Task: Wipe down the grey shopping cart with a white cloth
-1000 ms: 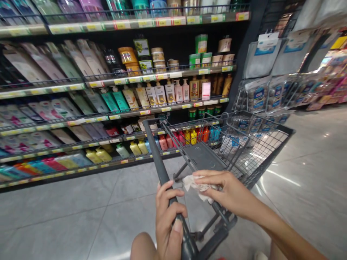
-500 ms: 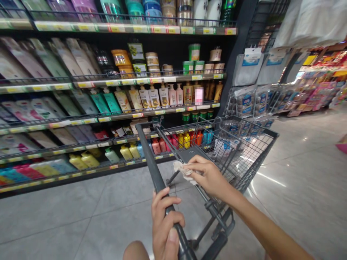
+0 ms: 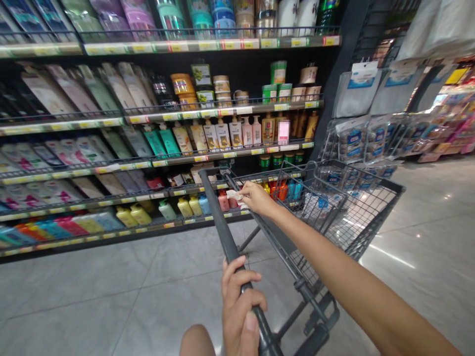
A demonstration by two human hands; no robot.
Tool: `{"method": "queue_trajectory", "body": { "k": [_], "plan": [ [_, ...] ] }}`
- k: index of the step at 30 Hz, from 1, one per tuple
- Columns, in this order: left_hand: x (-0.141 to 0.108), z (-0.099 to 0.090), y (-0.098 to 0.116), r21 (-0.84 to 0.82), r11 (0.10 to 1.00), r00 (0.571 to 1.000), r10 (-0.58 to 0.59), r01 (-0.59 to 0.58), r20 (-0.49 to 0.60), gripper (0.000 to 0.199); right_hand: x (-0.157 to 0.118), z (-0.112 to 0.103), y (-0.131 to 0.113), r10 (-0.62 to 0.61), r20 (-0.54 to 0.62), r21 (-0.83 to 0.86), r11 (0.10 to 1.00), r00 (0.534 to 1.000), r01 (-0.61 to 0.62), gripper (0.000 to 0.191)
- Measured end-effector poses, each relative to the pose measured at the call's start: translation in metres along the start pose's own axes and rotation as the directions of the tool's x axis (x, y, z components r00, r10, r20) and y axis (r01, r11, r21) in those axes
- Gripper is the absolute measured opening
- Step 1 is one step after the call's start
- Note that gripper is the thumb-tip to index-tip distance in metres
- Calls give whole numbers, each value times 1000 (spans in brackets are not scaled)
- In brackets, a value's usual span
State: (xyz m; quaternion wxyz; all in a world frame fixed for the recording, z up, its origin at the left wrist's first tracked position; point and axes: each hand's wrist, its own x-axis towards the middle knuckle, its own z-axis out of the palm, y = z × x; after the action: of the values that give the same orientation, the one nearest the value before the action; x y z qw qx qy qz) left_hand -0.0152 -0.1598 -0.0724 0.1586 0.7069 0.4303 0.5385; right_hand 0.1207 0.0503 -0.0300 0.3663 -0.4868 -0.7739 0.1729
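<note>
My left hand [image 3: 241, 304] is wrapped round the dark grey handle bar [image 3: 219, 217] of a shopping cart, near the bottom of the view. Farther forward, my right hand [image 3: 257, 197] pinches a crumpled white tissue [image 3: 236, 196] against the thin metal rail [image 3: 272, 240] of the cart, which runs beside the handle. Part of the tissue is hidden by the fingers. To the right of both hands lies the wire basket [image 3: 365, 212] of the shopping cart, its mesh partly covered by my right forearm.
Shelves [image 3: 208, 157] of bottles and jars line the far side. Packs in clear plastic [image 3: 351, 141] hang on a rack beyond the cart. Grey tiled floor [image 3: 92, 296] stretches below and to the right. A bare knee [image 3: 197, 341] shows at the bottom edge.
My right hand has slid forward along the rail with the tissue, away from me. My left hand keeps its hold on the handle. The whole view has shifted slightly left.
</note>
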Motion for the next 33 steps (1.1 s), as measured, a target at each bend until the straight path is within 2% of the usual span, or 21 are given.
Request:
{"method": "queue_trajectory", "body": {
  "k": [4, 7, 10, 13, 17, 21, 24, 26, 27, 29, 31, 33],
  "plan": [
    [0, -3, 2, -48, 999, 1000, 22, -23, -21, 38, 4, 2, -2, 12, -8, -34, 999, 1000, -13, 19],
    [2, -10, 1, -78, 994, 997, 70, -71, -19, 35, -16, -3, -8, -18, 1, -39, 999, 1000, 18, 20],
    [9, -17, -4, -68, 992, 992, 114, -109, 62, 29, -44, -11, -17, -68, 12, -30, 997, 998, 68, 26],
    [23, -20, -12, -34, 999, 994, 34, -30, 105, 27, -71, -19, -26, -119, 17, -9, 993, 993, 119, 35],
    [41, -16, -23, -32, 993, 992, -112, 114, 61, 41, -99, -29, -37, -158, 49, 8, 987, 986, 158, 35],
    [53, -12, -35, -73, 985, 987, -156, 157, 25, 50, -123, -40, -47, -122, 63, 7, 993, 991, 122, 39],
    [66, -14, -44, -46, 985, 986, -166, 166, 18, 47, -135, -56, -53, -16, 54, 164, 986, 998, 7, 30],
    [77, -16, -49, -7, 986, 986, -167, 167, 30, 43, -137, -70, -55, 169, -4, 410, 899, 986, -153, 15],
    [83, -17, -52, 8, 986, 985, -166, 166, 37, 40, -136, -76, -55, 278, -19, 560, 799, 961, -220, 16],
    [93, -17, -55, 28, 988, 986, -156, 154, 55, 30, -132, -82, -53, 433, 25, 800, 532, 901, -278, 30],
    [99, -17, -57, 33, 990, 988, -136, 134, 71, 19, -128, -79, -51, 485, 98, 902, 325, 869, -284, 41],
    [100, -15, -59, 24, 993, 990, -121, 119, 77, 15, -128, -65, -48, 506, 133, 921, 255, 852, -295, 46]
  ]
}}
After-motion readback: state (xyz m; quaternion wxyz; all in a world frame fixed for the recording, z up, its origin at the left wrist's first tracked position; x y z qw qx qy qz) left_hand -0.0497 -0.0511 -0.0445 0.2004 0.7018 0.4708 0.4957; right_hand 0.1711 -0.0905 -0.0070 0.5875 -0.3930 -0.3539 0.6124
